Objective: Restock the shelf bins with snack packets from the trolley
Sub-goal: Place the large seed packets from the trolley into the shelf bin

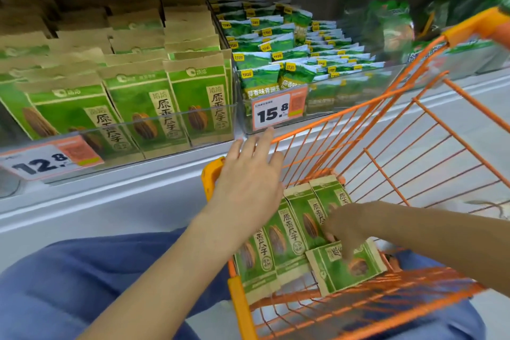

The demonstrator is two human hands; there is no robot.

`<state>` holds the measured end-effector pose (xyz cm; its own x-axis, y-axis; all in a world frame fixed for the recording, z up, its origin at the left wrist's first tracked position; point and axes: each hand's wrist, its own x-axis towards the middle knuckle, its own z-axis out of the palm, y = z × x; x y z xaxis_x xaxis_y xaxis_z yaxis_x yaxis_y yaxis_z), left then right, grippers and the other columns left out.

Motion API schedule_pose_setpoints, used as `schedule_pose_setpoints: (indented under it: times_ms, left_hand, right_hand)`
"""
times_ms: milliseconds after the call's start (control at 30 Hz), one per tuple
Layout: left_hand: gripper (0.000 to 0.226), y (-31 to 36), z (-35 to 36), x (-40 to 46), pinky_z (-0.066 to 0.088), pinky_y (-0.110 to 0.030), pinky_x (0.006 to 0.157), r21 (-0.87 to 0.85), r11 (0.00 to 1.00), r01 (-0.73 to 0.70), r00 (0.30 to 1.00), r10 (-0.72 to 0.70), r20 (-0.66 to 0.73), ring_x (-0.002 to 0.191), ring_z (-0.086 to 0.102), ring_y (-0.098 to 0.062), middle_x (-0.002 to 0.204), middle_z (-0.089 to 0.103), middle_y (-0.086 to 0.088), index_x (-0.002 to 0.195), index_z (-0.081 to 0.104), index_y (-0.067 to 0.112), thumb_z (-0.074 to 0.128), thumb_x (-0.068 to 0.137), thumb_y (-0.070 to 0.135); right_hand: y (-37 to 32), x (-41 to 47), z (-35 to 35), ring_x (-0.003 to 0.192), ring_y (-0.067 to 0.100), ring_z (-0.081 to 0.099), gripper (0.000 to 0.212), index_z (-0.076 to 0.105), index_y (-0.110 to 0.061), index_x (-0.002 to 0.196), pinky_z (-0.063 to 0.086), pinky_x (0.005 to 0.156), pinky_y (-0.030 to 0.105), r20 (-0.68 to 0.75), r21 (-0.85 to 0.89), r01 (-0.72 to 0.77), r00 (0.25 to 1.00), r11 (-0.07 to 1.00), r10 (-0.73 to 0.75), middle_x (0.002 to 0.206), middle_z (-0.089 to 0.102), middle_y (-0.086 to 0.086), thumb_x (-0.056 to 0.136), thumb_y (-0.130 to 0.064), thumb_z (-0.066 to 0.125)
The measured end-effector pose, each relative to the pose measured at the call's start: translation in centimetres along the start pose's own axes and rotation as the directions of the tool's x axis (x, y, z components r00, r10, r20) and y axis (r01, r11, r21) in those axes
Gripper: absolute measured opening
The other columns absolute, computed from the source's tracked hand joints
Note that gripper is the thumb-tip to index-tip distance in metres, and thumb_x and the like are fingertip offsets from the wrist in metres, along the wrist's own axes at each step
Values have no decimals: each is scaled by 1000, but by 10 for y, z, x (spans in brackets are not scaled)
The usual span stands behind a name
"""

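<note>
Several green and kraft-paper sunflower-seed packets (289, 232) lie in the orange wire trolley (386, 146). My right hand (342, 226) reaches down among them, fingers curled against a packet (345, 268) lying crosswise; how firmly it holds it is unclear. My left hand (248, 176) hovers with straight fingers over the trolley's near corner, holding nothing. On the shelf to the left, a clear bin (132, 121) holds rows of the same packets standing upright.
A second clear bin (325, 107) to the right holds small green pea-snack packets. Price tags read 12.8 (44, 160) and 15.8 (273, 110). More green bags (392, 25) sit further right. My blue trouser legs (69, 284) are below.
</note>
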<state>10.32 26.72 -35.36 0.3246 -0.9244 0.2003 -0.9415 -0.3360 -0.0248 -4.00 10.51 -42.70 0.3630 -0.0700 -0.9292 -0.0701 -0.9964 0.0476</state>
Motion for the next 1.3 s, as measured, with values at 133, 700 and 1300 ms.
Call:
schedule_pose_setpoints:
  times_ms: [133,700,1300]
  left_hand:
    - [43,2,0,0,37,-49,105,-12,1000,-1,1000,1,4,123,50,-37,143,44,-20,114,66,9,69,81,36]
    - [12,-37,-73,-2,53,-24,61,-959,38,281,923,-284,259,69,66,-7,78,72,8,97,66,20,55,94,25]
    - [27,-206,-182,-138,49,-21,74,-525,782,336,574,-612,-545,78,58,11,87,61,38,88,57,45,74,77,27]
  right_hand:
    - [2,0,4,116,30,53,64,50,-8,135,46,91,37,-9,-13,10,1000,1000,-11,125,60,11,84,-42,69]
    - [10,-138,-89,88,31,67,39,70,-9,106,54,71,36,-770,607,757,636,243,-55,105,71,19,79,-37,70]
    - [-132,-64,-232,103,27,57,26,67,-15,106,50,86,40,-981,-192,351,-95,916,-170,105,64,4,85,-21,52]
